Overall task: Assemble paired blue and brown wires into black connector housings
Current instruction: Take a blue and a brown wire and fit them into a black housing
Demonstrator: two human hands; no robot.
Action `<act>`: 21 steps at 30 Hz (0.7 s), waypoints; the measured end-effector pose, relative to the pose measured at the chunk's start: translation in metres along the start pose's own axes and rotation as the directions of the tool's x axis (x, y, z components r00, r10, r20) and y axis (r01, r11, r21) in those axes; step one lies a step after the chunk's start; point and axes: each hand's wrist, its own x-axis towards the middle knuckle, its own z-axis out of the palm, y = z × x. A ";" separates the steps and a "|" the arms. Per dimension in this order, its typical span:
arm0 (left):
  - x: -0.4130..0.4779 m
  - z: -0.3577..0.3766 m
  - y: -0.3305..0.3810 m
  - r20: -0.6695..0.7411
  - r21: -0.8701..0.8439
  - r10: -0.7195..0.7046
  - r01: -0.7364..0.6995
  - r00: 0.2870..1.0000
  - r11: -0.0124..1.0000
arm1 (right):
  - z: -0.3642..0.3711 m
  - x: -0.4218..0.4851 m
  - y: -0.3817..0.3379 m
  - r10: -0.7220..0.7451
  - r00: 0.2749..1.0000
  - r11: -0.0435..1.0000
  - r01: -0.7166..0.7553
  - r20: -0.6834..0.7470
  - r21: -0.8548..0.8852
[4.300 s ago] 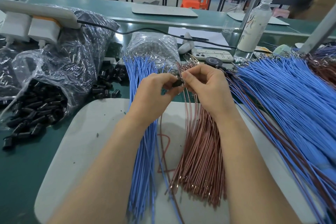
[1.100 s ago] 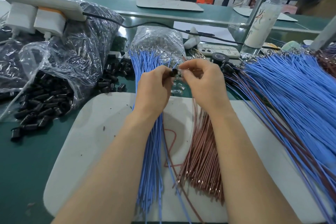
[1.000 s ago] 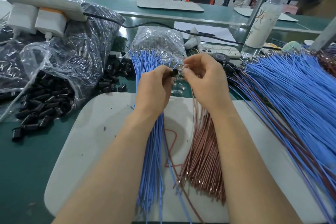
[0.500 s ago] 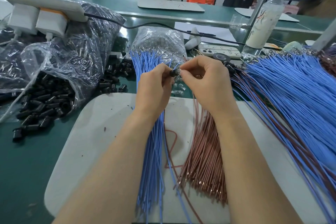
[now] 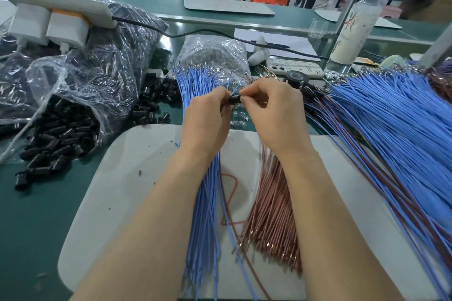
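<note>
My left hand (image 5: 206, 121) pinches a small black connector housing (image 5: 234, 100) above the white work mat (image 5: 127, 178). My right hand (image 5: 275, 115) meets it from the right, fingertips pinched on a thin wire at the housing's end. Which colour wire it holds is hidden by the fingers. A loose bundle of blue wires (image 5: 203, 215) lies under my left wrist, and a bundle of brown wires (image 5: 271, 215) lies under my right. One blue and one brown wire trail from the hands down across the mat.
An open plastic bag of black housings (image 5: 56, 137) spills at the left, with more loose housings (image 5: 156, 98) behind it. A large heap of finished blue and brown wire pairs (image 5: 391, 129) fills the right. A phone (image 5: 293, 68), tape roll and bottle (image 5: 354, 22) stand behind.
Both hands stayed together at the housing, with the right fingers shifting slightly against it. People in the background moved.
</note>
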 end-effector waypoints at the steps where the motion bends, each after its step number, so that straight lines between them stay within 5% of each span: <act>1: 0.000 -0.001 0.000 -0.001 0.015 0.002 -0.002 1.000 1.000 | 0.000 0.000 0.001 0.003 1.000 1.000 -0.003 0.003 0.003; 9: 0.001 -0.009 0.004 0.183 -0.135 0.067 -0.043 0.981 0.990 | -0.014 0.005 0.020 0.132 0.986 0.959 -0.153 0.100 0.238; 21: 0.002 -0.010 0.003 0.187 -0.160 0.108 -0.078 0.976 0.984 | -0.012 0.003 0.026 0.168 0.966 0.859 -0.242 0.197 0.451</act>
